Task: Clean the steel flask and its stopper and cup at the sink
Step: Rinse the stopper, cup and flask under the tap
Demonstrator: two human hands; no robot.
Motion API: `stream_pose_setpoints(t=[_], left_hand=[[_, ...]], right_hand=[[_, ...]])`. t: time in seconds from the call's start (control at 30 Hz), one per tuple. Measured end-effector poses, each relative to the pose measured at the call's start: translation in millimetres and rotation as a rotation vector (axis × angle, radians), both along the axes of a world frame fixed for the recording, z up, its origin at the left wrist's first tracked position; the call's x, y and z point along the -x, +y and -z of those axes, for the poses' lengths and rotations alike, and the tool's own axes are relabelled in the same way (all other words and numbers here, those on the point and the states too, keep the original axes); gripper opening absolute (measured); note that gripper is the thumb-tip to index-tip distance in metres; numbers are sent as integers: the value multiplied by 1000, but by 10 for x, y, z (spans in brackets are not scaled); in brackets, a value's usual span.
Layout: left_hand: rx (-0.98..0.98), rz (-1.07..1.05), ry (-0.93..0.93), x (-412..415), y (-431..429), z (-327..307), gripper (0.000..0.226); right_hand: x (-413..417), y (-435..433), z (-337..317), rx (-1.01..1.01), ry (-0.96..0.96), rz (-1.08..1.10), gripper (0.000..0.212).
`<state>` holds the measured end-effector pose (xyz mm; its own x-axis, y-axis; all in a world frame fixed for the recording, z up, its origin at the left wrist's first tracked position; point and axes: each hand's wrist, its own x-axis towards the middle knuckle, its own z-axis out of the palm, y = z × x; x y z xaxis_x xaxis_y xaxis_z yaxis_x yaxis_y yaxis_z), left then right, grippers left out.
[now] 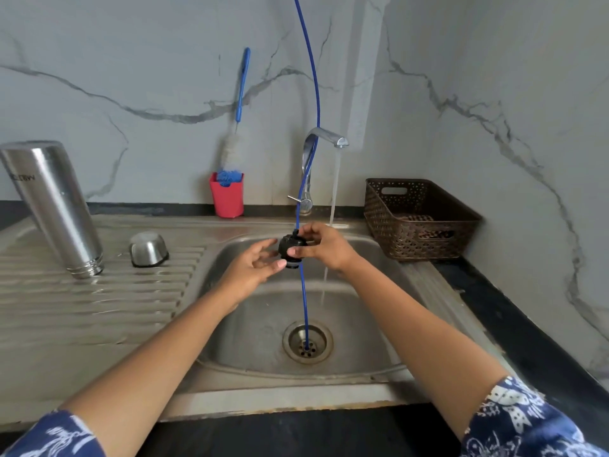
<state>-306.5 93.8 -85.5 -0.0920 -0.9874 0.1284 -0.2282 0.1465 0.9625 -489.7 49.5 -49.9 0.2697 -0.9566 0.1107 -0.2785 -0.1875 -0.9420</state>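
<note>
Sink basin (257, 324) is mostly open, but a blue tube (302, 291) hangs straight down its middle. Tap (324, 136) and running water (334, 192) crowd 12 o'clock, basket (425, 244) blocks 2, upturned flask (54, 206) and cup (148, 249) sit around 10.

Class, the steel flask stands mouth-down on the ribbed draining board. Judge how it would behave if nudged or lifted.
The steel flask is tall on a narrow threaded mouth, so a nudge would probably tip it. Its polished wall looks wet, so it is likely slippery. Inverted to drain, it is probably empty and light.
</note>
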Motion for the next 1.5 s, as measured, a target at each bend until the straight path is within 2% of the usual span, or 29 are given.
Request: stream_pose_setpoints(t=[0.07,0.27,0.33,0.47,0.53,0.67,0.8,0.9,1.03,1.17,1.23,1.3,1.37,1.43,1.5], left_hand=[[58,3,95,44,-2,-2,53],[160,15,171,66,13,-28,40],[131,39,214,81,20,-24,37],[27,33,394,87,33,-45,33],[4,53,409,59,26,-46,36],[-11,68,456,54,30,-45,30],[-36,53,494,77,19,-51,28],[-27,28,490,80,5,-65,30],[-3,13,401,63,17,-73,31],[21,35,230,-4,73,-101,36],[18,45,144,-68,89,-134,37],[3,19,46,-146,95,-159,42],[-16,-47,-94,-236,96,-181,50],[-26,-83,-227,-346,106,-178,50],[-25,-97,-363,-477,139,-169,46]], right_hand=[[-29,35,22,-24,-54,-43,38],[-41,130,6,-113,-251,-46,13],[9,131,-3,-79,-215,-67,19],[20,142,0,80,-95,-166,47],[7,139,-5,126,-77,-174,50],[-35,131,15,170,-107,-134,40],[-84,126,52,272,-127,-23,21],[-69,111,11,237,-113,-46,21],[-32,94,-113,129,28,-163,27],[-99,84,-224,53,175,-202,41],[-131,77,-273,96,192,-175,47],[-155,64,-285,222,217,-70,51],[-174,56,-272,325,323,8,51],[-206,61,-244,327,458,-8,52],[-231,80,-255,320,399,50,52]])
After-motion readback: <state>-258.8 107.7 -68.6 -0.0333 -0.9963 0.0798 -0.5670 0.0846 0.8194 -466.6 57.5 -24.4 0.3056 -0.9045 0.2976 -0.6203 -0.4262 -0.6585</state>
